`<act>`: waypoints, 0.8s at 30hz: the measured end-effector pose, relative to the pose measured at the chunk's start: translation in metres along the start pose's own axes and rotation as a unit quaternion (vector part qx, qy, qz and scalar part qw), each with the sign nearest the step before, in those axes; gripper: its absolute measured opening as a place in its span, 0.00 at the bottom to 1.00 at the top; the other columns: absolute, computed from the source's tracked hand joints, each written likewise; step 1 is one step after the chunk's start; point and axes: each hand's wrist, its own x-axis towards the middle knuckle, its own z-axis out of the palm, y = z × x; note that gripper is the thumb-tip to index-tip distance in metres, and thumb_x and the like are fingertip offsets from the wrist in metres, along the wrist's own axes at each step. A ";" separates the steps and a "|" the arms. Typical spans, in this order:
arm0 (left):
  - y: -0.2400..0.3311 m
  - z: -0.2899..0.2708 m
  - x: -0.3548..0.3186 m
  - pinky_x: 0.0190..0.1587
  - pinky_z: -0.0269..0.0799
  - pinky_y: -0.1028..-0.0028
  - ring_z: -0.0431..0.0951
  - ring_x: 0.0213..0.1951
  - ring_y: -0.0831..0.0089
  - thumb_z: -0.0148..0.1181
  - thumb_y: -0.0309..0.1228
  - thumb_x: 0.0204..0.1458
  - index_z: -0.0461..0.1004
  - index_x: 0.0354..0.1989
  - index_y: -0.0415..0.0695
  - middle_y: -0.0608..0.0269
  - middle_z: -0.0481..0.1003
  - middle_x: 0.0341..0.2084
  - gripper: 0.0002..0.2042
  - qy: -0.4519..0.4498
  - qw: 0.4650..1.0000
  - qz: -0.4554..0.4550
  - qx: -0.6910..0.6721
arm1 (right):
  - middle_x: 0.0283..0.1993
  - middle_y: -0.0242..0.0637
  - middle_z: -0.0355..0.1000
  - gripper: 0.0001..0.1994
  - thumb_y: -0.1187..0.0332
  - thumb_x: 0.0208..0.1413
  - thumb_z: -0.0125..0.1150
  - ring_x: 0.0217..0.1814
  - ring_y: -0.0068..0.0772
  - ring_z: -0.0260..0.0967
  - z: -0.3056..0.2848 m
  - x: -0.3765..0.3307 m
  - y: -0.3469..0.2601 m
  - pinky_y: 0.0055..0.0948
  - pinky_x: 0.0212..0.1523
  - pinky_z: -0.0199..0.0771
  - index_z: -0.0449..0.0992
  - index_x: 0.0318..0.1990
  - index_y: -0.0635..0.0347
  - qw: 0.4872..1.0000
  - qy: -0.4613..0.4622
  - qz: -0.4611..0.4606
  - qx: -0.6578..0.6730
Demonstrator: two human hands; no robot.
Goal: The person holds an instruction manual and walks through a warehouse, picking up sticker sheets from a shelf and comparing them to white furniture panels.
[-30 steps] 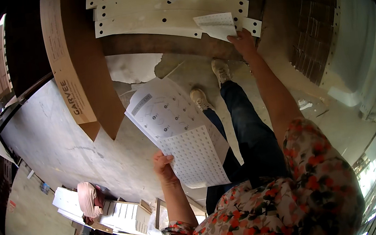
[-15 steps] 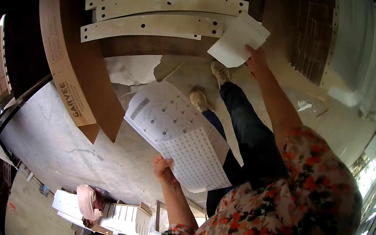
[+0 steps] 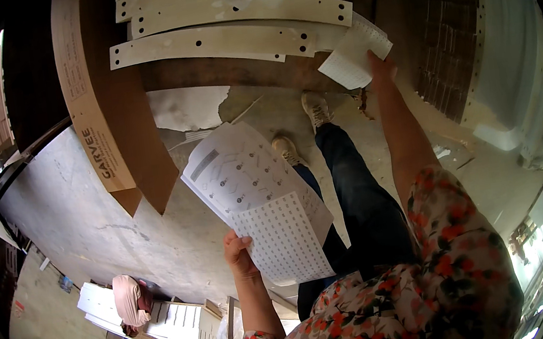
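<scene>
In my left hand (image 3: 238, 251), the thumb presses down on a white instruction sheet (image 3: 241, 171) printed with small diagrams. A sheet of labels (image 3: 285, 239) in rows of small marks lies over its lower part, under the same thumb. My right hand (image 3: 381, 68) reaches far forward and grips a smaller bundle of printed label sheets (image 3: 354, 56). That bundle is beside the right end of a stack of long cream boards (image 3: 200, 42) with dark round holes, and overlaps their edge. Its far side is partly blurred.
A long open cardboard carton (image 3: 102, 129) stands left of the boards. Torn white sheeting (image 3: 189, 105) lies on the concrete floor (image 3: 64, 195). Stacked dark brown pieces (image 3: 449, 39) are on the right. A person in pink (image 3: 132, 300) is beside white boards at the lower left.
My right hand has shifted slightly right with its bundle of label sheets, which has turned and now lies closer to the board ends. My left hand holds its sheets nearly still.
</scene>
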 end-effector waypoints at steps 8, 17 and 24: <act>-0.006 0.009 0.000 0.33 0.69 0.74 0.72 0.25 0.65 0.45 0.21 0.27 0.69 0.26 0.27 0.49 0.71 0.25 0.14 0.054 0.998 -0.008 -0.025 | 0.39 0.44 0.66 0.29 0.55 0.30 0.64 0.38 0.36 0.65 0.001 0.022 -0.017 0.29 0.37 0.65 0.68 0.39 0.69 0.991 0.030 -0.021 -0.129; -0.005 0.011 0.002 0.32 0.69 0.74 0.73 0.25 0.66 0.45 0.22 0.27 0.69 0.26 0.27 0.49 0.71 0.25 0.14 0.043 0.999 -0.014 -0.015 | 0.44 0.46 0.61 0.38 0.49 0.29 0.63 0.42 0.39 0.62 0.000 0.022 -0.012 0.31 0.39 0.64 0.61 0.46 0.70 0.993 -0.005 -0.008 -0.115; -0.005 0.007 0.002 0.32 0.69 0.75 0.73 0.25 0.66 0.45 0.22 0.28 0.69 0.27 0.27 0.49 0.71 0.25 0.14 0.031 0.999 -0.010 -0.014 | 0.48 0.44 0.57 0.36 0.53 0.31 0.63 0.47 0.40 0.57 -0.010 -0.013 -0.021 0.32 0.44 0.59 0.58 0.48 0.64 0.983 0.026 -0.094 -0.159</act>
